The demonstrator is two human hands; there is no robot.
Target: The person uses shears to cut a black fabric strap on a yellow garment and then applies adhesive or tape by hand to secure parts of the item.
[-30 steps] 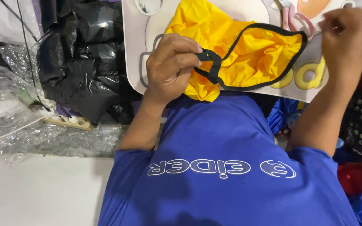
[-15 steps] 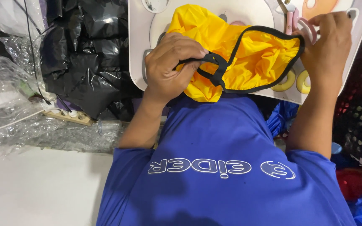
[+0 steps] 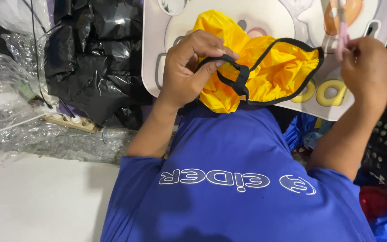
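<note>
Now, line by line:
Left hand: the left hand (image 3: 189, 67) sits at about 11 o'clock from the frame's middle, fingers (image 3: 213, 47) pinched shut on the black strap (image 3: 238, 78) of the yellow fabric piece (image 3: 265, 67).
Yellow fabric piece: bunched, black-edged, resting on the white tabletop (image 3: 155, 40) at 12 o'clock, just above the blue shirt (image 3: 229, 179).
Right hand: the right hand (image 3: 368, 67), at 2 o'clock, has its fingers curled narrow around the pink scissors (image 3: 342, 38).
Change: against a second ago the right hand has come down from the top corner and now sits nearer the fabric; the left grip has kept its place on the strap.
Meaning: I judge the strap is held ready for trimming, and no cut has started.
Surroundings: black plastic bags (image 3: 90, 54) at 10 o'clock, clear wrap (image 3: 19, 112) at 9 o'clock.
</note>
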